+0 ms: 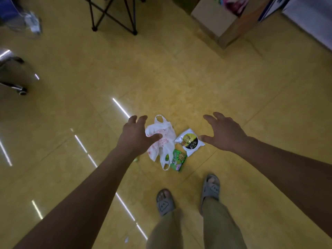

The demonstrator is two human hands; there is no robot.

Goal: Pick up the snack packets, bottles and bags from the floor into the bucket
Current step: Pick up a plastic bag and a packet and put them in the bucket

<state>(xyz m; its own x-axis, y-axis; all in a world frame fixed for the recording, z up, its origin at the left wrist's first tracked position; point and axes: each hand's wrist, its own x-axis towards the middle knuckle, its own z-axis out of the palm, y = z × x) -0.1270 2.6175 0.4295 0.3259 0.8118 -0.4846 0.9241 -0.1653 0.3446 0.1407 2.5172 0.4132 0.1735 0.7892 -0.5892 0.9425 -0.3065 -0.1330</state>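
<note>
Three pieces of litter lie close together on the yellow tiled floor (161, 78), well away from its walls and just ahead of the person's sandalled feet (164, 202). They are a crumpled white plastic bag (167, 130) with red print, a white snack packet (190, 141) with a dark round label, and a green snack packet (177, 159) partly under the bag's lower handle.

The left hand (133, 135) hangs over the bag with its fingers (142, 119) spread and holding nothing. Whether the thumb touches the film I cannot tell. The right hand (223, 133) is beside the white packet, also splayed and empty.

All three look light, thin and slippery. The bag is limp, so gathering a bunch of film or a handle loop should suit. The packets will likely crackle and flex, so pinch them at a sealed edge. No bucket is clearly in view.
</note>
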